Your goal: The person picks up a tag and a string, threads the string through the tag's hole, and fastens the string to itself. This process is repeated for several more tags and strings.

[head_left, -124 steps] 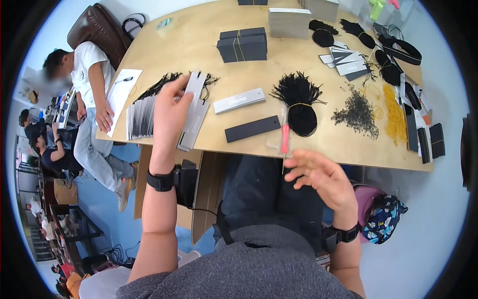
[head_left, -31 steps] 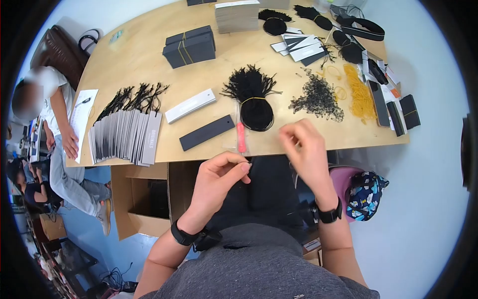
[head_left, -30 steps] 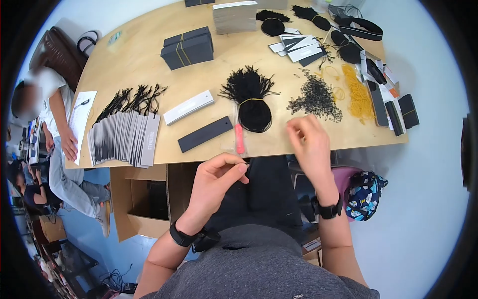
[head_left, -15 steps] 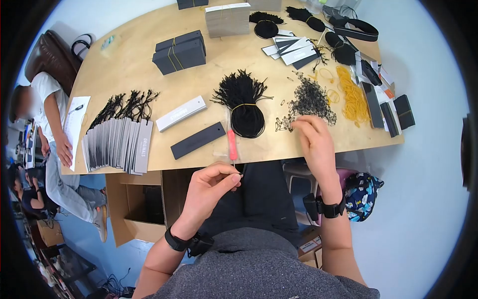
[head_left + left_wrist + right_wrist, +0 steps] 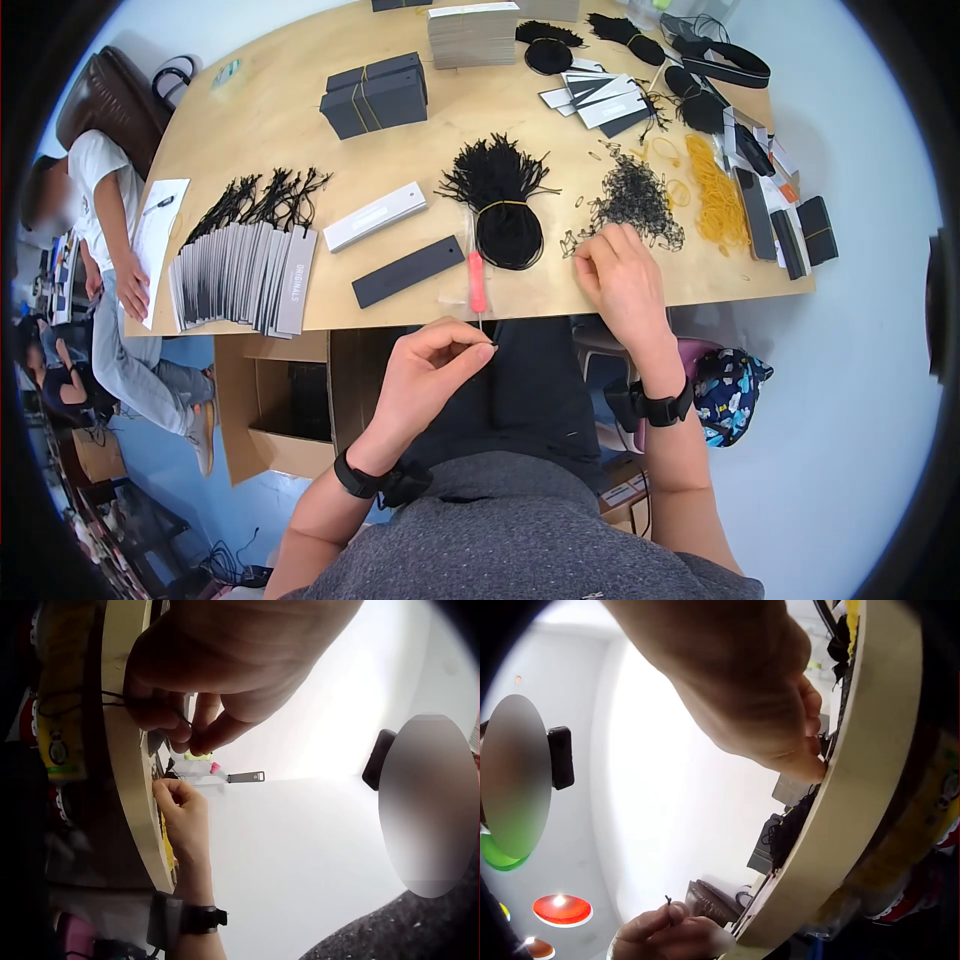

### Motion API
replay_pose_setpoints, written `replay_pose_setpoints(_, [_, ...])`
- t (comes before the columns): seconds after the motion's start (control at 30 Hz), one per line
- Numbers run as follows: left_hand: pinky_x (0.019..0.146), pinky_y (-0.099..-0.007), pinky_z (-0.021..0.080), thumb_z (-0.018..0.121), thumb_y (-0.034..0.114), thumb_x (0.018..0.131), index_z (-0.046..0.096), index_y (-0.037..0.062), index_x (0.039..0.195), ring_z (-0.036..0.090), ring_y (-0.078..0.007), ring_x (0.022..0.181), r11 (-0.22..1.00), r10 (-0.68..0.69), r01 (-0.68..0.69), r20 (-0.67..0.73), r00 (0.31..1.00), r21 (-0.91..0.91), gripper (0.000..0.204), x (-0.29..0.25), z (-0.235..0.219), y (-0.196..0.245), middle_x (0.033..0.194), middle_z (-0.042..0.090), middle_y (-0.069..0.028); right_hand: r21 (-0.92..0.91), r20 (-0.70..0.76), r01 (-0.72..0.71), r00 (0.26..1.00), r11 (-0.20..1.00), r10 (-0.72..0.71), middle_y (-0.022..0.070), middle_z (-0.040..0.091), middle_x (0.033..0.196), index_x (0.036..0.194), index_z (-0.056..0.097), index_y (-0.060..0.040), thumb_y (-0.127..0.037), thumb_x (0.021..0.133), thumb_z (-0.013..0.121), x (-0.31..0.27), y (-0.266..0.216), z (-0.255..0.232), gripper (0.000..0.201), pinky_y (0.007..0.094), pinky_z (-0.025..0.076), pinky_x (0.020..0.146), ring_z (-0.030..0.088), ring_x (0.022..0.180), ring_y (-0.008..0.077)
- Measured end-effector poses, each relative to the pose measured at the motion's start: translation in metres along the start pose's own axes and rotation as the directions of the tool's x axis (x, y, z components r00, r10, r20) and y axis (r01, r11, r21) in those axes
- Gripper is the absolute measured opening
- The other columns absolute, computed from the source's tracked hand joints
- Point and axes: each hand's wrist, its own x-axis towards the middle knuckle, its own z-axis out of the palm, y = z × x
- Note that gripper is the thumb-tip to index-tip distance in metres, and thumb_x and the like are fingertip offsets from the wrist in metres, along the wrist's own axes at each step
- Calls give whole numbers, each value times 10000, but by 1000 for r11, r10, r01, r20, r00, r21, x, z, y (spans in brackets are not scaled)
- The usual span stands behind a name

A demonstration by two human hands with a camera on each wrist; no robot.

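Note:
My left hand [image 5: 425, 370] is in front of the table edge, thumb and forefinger pinching a thin black cord. In the left wrist view the cord [image 5: 114, 694] hangs in a loop; its dark end [image 5: 668, 900] sticks up from the fingertips in the right wrist view. My right hand [image 5: 625, 285] has its fingertips down on the tabletop at the near edge of a pile of small black safety pins [image 5: 640, 200]. Its thumb and fingers are drawn together, and I cannot tell whether a pin is between them. A bundle of black cords [image 5: 510, 235] lies between the hands.
A row of strung tags [image 5: 240, 280] stands at left. Nearby lie a white tag stack [image 5: 375, 215], a dark tag [image 5: 408, 271] and a red-handled tool [image 5: 476, 282]. Yellow rubber bands [image 5: 715, 195] are right of the pins. Another person sits at the left side.
My left hand has come from the tag row to the table's front edge with a cord. The right hand has lowered onto the pile, and some pins have spread toward its near left.

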Motion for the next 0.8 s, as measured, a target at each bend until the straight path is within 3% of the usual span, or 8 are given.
replay_pose_setpoints(0.2, [642,-198,431,685,59,900,699,6,944,544,-43,715,998,-28,27,-14,1000,-65,70,8,8,4,846,651,3,235,-85,-89,990,968,111,91,556,837,858,603,-45,-47,827,662,-3,-27,-18,67,356,484,665,573,789,265])
replay_pose_setpoints(0.27, [640,-198,433,682,67,903,699,11,947,548,-42,714,995,-20,18,-12,1000,-97,73,11,8,4,836,652,5,543,109,-283,957,791,267,83,572,830,904,607,-41,-36,860,657,-6,-40,-25,67,299,463,646,576,710,212])
replay_pose_setpoints(0.3, [647,-200,437,681,75,906,699,14,953,552,-45,718,993,-45,44,0,999,-110,79,11,7,5,838,654,4,591,205,-327,945,737,254,47,601,824,988,606,-38,-51,912,643,-11,-42,-26,85,237,442,632,551,669,120])
replay_pose_setpoints(0.33, [653,-202,441,681,84,908,700,18,959,556,-47,722,990,-70,71,12,997,-123,85,12,7,5,839,655,3,594,209,-327,945,735,252,47,601,824,988,606,-38,-51,912,643,-15,-49,-26,85,237,442,632,551,669,120])
replay_pose_setpoints(0.4, [660,-206,444,681,90,909,699,19,967,560,-52,727,986,-76,78,16,997,-146,94,11,6,5,845,656,1,862,456,-495,851,108,260,14,610,845,1031,587,-24,-82,949,627,-20,-68,-26,108,208,439,617,544,716,58])
replay_pose_setpoints(0.43, [666,-210,448,682,96,909,699,20,975,563,-56,731,982,-78,81,23,997,-168,102,11,6,5,850,657,-2,858,484,-511,839,53,248,8,625,856,1039,580,-19,-120,966,625,-20,-72,-25,132,184,432,603,535,711,34])
replay_pose_setpoints(0.63, [653,-205,437,703,118,901,699,25,982,546,-51,716,962,-104,110,41,994,-248,124,9,2,2,819,645,7,792,610,-589,770,-159,187,28,641,805,996,589,-49,-139,942,662,-21,-78,-16,128,170,411,562,537,643,41])
replay_pose_setpoints(0.8, [660,-219,445,677,79,906,691,15,985,557,-78,718,954,-115,126,57,992,-273,103,8,-1,0,849,653,-18,769,639,-620,754,-155,155,22,642,812,987,597,-42,-158,944,666,-24,-77,-13,142,171,413,566,530,648,38])
